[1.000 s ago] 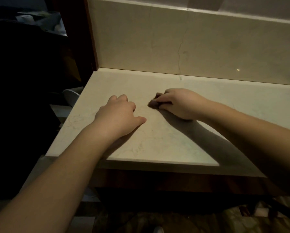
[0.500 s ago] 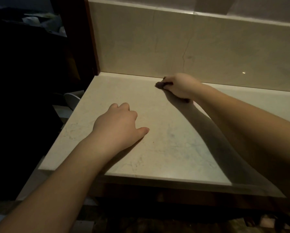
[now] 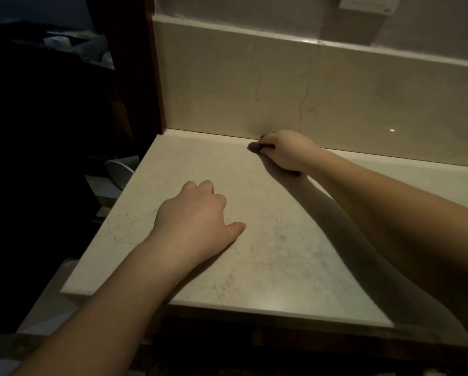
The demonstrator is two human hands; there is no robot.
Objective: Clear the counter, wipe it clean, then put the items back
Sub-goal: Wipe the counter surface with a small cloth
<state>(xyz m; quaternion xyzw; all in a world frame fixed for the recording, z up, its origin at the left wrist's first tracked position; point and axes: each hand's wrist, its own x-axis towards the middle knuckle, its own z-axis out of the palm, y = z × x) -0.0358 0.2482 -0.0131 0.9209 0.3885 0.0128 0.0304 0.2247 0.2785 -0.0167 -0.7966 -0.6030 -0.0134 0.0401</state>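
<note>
We see the desk (image 3: 268, 248), a pale stone slab with faint grey veins, lit dimly, its left and front edges in view and its surface bare apart from our arms and their shadows. At its back edge, right where the slab meets the upright stone behind it, sits a small dark cloth (image 3: 255, 147), bunched up and mostly hidden. Only a rounded dark end of it shows, pressed down on the desk. It lies well away from the front edge and somewhat right of the back left corner.
</note>
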